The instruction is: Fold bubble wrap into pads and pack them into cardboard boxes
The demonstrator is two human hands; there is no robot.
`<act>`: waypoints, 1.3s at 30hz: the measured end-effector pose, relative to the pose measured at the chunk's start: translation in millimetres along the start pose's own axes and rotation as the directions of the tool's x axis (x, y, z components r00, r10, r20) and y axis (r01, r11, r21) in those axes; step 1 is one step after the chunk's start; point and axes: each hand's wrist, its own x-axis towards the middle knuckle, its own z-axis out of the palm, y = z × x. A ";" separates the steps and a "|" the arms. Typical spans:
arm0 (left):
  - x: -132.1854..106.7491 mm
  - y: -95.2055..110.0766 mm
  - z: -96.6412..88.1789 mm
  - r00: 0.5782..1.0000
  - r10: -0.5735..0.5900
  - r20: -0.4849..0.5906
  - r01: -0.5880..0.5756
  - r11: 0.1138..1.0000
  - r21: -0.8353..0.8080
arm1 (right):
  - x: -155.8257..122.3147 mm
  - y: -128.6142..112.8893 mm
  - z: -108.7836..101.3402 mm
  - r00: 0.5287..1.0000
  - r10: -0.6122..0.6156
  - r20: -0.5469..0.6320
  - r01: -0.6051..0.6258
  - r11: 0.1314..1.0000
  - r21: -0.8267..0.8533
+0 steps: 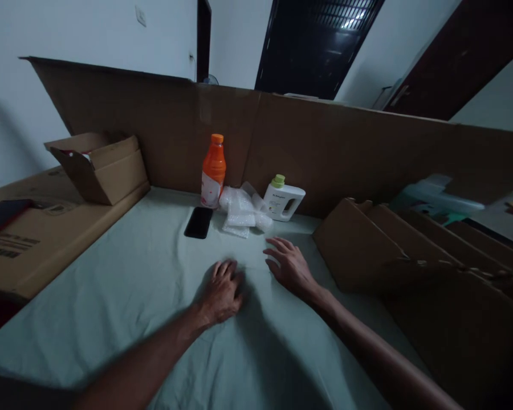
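My left hand [223, 292] rests palm down on the pale green cloth [154, 285], its fingers slightly bent and a little blurred, with nothing seen in it. To its right, my right hand [291, 265] hovers over or lightly touches the cloth, fingers spread and empty. Just beyond the hands lies a bunch of bubble wrap [241, 212]. A black smartphone [199, 222] lies flat to its left. Behind them stand an orange bottle [214, 171] with a white label and a white jug [280, 200] with a green cap and a handle.
A tall cardboard wall [325, 142] closes off the back. On the left, an open cardboard box [115, 171] and a dark flat object [6, 216] sit on a large carton [34, 250]. Cardboard boxes [359, 245] line the right, with a translucent plastic item [436, 196] behind.
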 end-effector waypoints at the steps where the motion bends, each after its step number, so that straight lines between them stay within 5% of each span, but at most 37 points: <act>1: 0.8 0.5 -0.6 1.000 -0.009 0.003 0.009 1.000 -0.009 | 17.0 -3.3 10.9 0.999 0.003 0.033 -0.001 0.999 -0.045; 8: 1.8 -1.4 0.7 0.999 0.000 -0.035 -0.004 0.993 -0.120 | 92.7 -7.7 60.8 0.999 0.004 0.053 0.001 0.996 -0.087; 13: 4.0 -5.4 10.2 0.985 -0.094 -0.142 0.044 0.947 -0.319 | 89.8 -7.6 62.8 0.998 0.040 -0.038 -0.042 0.998 -0.049; 17: 10.5 -11.7 8.9 0.934 -0.240 -0.265 0.035 0.799 -0.600 | 69.3 -15.5 53.5 0.980 0.052 -0.190 -0.044 0.998 0.051; 19: 14.4 -15.6 3.4 0.908 -0.332 -0.257 0.003 0.617 -0.787 | 54.6 -23.4 47.0 0.947 0.041 -0.320 0.020 0.982 0.187; 21: 18.0 -20.1 -3.5 0.878 -0.469 -0.096 0.027 0.248 -0.968 | 36.9 -33.2 39.4 0.904 0.053 -0.424 0.096 0.942 0.322; 24: 22.1 -28.0 -14.2 0.828 -0.519 0.212 0.074 -0.274 -0.959 | 6.6 -47.3 28.0 0.884 0.040 -0.465 0.177 0.893 0.413; 28: 24.4 -35.5 -25.4 0.872 -0.337 0.355 0.149 -0.507 -0.849 | -32.9 -54.1 20.6 0.925 -0.057 -0.376 0.245 0.845 0.475; 34: 22.8 -32.5 -19.9 0.863 -0.346 0.368 0.197 -0.442 -0.875 | -69.2 -45.4 24.6 0.991 0.019 -0.135 0.073 0.762 0.643; 39: 19.0 -28.4 -15.9 0.869 -0.353 0.347 0.218 -0.357 -0.908 | -73.3 -50.7 21.0 0.984 0.159 0.085 -0.169 0.643 0.747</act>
